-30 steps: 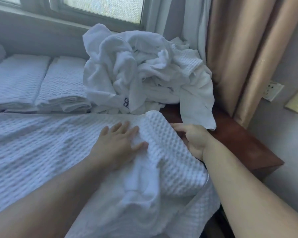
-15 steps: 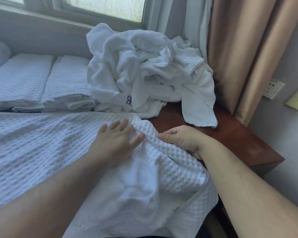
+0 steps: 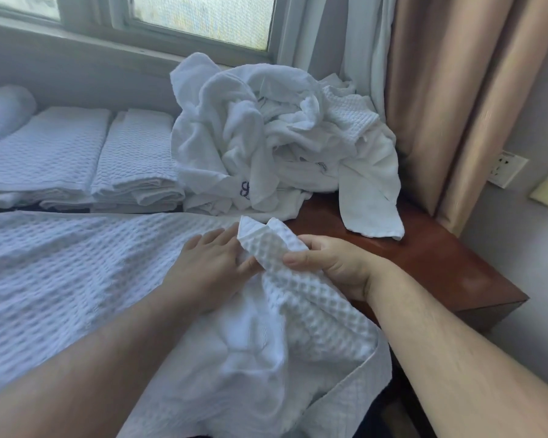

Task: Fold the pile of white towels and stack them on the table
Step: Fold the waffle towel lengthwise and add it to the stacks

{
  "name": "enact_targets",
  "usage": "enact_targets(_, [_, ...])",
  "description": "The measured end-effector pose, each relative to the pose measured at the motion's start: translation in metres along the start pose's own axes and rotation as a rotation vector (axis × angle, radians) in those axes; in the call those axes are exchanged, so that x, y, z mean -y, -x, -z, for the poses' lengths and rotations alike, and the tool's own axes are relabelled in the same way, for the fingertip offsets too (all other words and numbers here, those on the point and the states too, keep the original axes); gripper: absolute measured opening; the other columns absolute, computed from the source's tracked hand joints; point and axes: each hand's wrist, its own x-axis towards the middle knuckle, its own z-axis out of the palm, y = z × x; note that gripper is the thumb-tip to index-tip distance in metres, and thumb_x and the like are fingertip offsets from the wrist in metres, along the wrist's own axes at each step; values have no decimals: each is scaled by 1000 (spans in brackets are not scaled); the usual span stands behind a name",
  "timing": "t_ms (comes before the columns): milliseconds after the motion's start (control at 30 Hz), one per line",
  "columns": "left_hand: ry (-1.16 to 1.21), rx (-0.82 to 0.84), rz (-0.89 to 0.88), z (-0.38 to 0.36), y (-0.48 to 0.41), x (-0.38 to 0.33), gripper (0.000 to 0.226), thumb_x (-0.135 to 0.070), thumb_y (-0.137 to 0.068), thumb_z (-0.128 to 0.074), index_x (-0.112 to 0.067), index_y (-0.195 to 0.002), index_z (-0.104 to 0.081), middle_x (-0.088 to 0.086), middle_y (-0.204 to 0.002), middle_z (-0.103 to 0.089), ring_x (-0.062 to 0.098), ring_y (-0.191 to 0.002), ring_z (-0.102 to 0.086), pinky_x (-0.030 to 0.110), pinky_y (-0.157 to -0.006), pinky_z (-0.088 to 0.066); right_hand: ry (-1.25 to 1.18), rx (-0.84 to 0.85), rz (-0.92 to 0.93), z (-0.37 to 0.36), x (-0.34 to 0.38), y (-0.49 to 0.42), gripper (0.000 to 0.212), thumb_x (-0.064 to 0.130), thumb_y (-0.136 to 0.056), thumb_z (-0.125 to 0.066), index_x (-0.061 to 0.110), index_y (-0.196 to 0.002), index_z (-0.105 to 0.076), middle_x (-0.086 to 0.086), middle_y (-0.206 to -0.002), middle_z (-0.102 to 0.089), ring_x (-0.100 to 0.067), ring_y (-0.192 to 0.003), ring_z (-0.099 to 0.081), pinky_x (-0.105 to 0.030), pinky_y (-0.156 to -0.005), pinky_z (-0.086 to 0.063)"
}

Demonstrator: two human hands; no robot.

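Observation:
A white waffle-weave towel (image 3: 60, 279) lies spread across the table in front of me. My right hand (image 3: 332, 267) grips its bunched right corner (image 3: 266, 245) and holds it lifted off the surface. My left hand (image 3: 209, 263) rests flat on the towel just left of that corner, fingers straight. Behind them a crumpled pile of white towels (image 3: 266, 137) sits against the window wall. Two folded waffle towel stacks (image 3: 133, 165) lie to the left of the pile.
The bare brown wooden table (image 3: 440, 267) shows at the right, ending in a corner. A loose towel end (image 3: 374, 203) hangs from the pile onto it. Beige curtains (image 3: 450, 90) hang at the right, with wall sockets (image 3: 506, 169) beyond.
My right hand has gathered the towel's right corner and raised it, moving leftward toward my left hand. My left hand stayed flat on the towel.

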Motion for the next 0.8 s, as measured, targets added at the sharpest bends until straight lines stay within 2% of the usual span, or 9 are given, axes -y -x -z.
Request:
enact_targets(133, [15,-7,7,-1,0,1,88,-97,-74,2,-53,-150,-9,-30,-154,-23,8,-142,-22,35,-111,-17,-110,55,29,-3,-4,-4,54,23,-92,-70,8,-141,-54,-27,-138,-57,-41,-123,-59,-52,-103,-49])
enact_targets(267, [-27,-4,23,-3,-2,4,81,-91,-80,-1,-50,-146,-24,-22,-149,-33,9,-138,-23,33,-106,-16,-128,-36,-2,6,1,-2,49,30,-94,-66,-2,-130,-58,-23,-122,-64,-35,-107,-64,-48,-94,-52])
enact_targets(333, [-72,4,42,-4,-3,6,85,-89,-79,-4,-43,-141,-40,-16,-148,-37,11,-138,-23,33,-105,-14,-113,-197,-19,15,6,1,30,18,-83,-63,-1,-108,-63,-19,-108,-59,-32,-93,-59,-45,-84,-52])
enact_targets(400, [-85,-8,59,-5,-3,6,87,-89,-78,-4,-40,-141,-40,-13,-150,-37,12,-141,-22,33,-106,-12,190,-444,-1,22,14,4,17,12,-67,-59,10,-82,-51,-10,-85,-50,-22,-71,-49,-30,-59,-43])
enact_targets(500, [-90,18,88,-6,-4,7,95,-92,-77,-2,-40,-154,-24,-10,-163,-25,16,-151,-14,38,-116,-11,503,-692,136,36,18,2,29,5,-79,-59,22,-68,-39,3,-65,-42,-14,-57,-40,-22,-46,-33])
enact_targets(567, [-93,31,106,-6,-5,7,97,-93,-76,-2,-40,-156,-18,-9,-166,-19,16,-152,-11,40,-117,-10,155,-738,252,45,19,3,38,-4,-84,-57,24,-66,-39,1,-66,-46,-16,-60,-46,-27,-53,-39])
enact_targets(633, [-89,31,112,-5,-5,7,97,-93,-75,-2,-41,-155,-17,-9,-166,-19,16,-152,-12,39,-116,-10,-174,-631,264,52,21,5,40,-8,-86,-57,24,-67,-41,-2,-70,-54,-20,-62,-55,-33,-59,-48])
enact_targets(700, [-86,26,110,-4,-4,5,98,-93,-73,-2,-41,-155,-17,-9,-165,-21,15,-151,-13,38,-115,-9,60,-634,112,55,27,5,36,-3,-87,-59,23,-70,-41,-3,-74,-54,-18,-63,-55,-31,-56,-47])
enact_targets(800, [-100,52,134,-2,-4,3,101,-92,-71,-3,-40,-157,-16,-8,-167,-14,15,-153,-8,39,-119,-7,1003,-877,-58,62,35,1,22,11,-90,-51,21,-74,-39,2,-82,-53,-19,-72,-50,-30,-54,-32])
